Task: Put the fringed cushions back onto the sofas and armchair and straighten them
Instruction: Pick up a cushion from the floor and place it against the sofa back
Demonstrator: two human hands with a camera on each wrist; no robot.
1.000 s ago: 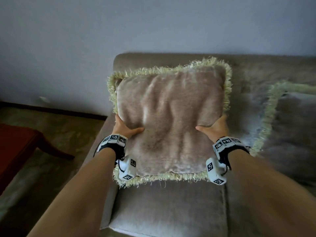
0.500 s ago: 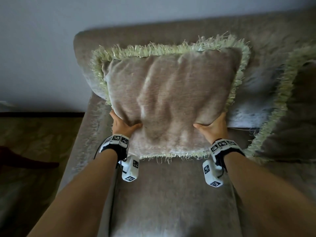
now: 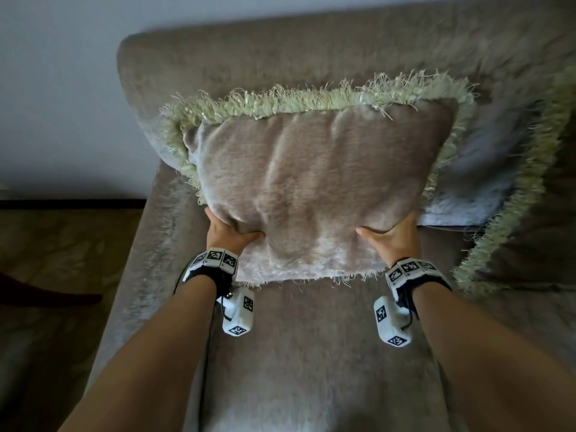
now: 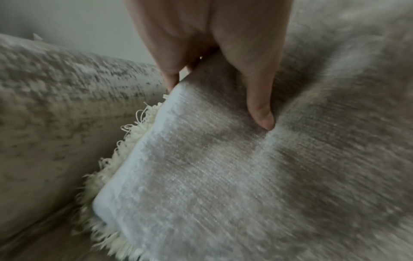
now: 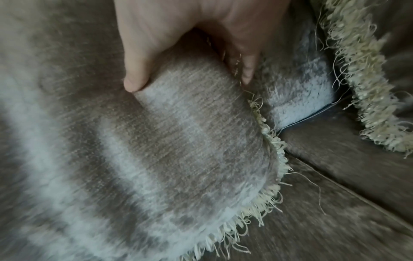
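Note:
A beige velvet cushion [image 3: 311, 182] with a pale green fringe stands tilted against the backrest at the sofa's left end, its lower edge over the seat. My left hand [image 3: 227, 233] grips its lower left side, thumb [image 4: 260, 109] pressed into the front and fingers behind. My right hand [image 3: 391, 235] grips the lower right side the same way, thumb [image 5: 134, 77] on the front. The cushion [image 4: 223, 176] fills both wrist views [image 5: 156, 159]. A second fringed cushion [image 3: 530, 198] leans on the sofa to the right.
The beige sofa [image 3: 311, 353] has a rounded left armrest [image 3: 134, 275] and a high backrest [image 3: 311, 51] against a pale wall. Patterned carpet [image 3: 56, 260] lies to the left, with a dark wooden furniture leg [image 3: 46, 296] on it.
The cushion has moved down and back toward the backrest, both hands still gripping its lower sides. The camera has come closer and tilted lower over the seat.

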